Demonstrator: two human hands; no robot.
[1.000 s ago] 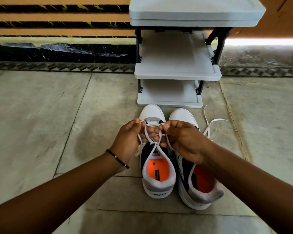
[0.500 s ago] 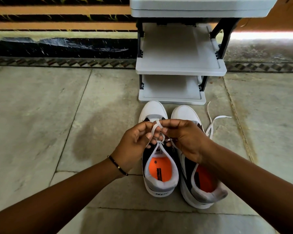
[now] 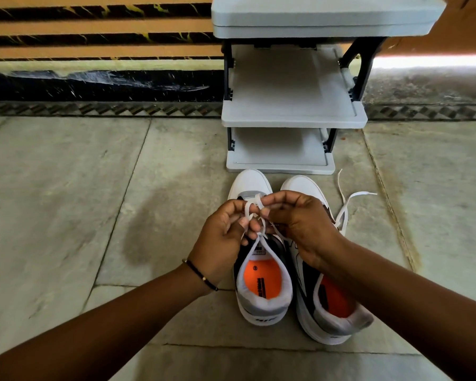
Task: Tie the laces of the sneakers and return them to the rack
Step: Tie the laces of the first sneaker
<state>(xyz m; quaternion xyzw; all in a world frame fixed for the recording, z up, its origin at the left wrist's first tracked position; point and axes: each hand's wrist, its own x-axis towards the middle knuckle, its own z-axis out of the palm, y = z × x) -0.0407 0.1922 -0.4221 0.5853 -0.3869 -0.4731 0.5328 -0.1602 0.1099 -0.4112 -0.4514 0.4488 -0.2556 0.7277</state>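
Side by side on mottled stone floor [image 3: 66, 215]: two white sneakers, orange insoles, padded grey collars, toes just short of grey plastic rack [image 3: 291, 116]. Left hand [image 3: 223, 240] and right hand [image 3: 300, 226] both pinching flat white lace loops [image 3: 254, 209] over left sneaker [image 3: 261, 292]. Right sneaker [image 3: 338, 320] laces [image 3: 349, 199] trailing loose.

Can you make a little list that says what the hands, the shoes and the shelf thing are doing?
left hand: pinching a lace loop
right hand: pinching the same lace
left sneaker: on floor, being tied
right sneaker: on floor, loose laces lying beside it
rack: grey, right behind the sneakers, no shoes on the shelves in view
floor: stone tiles
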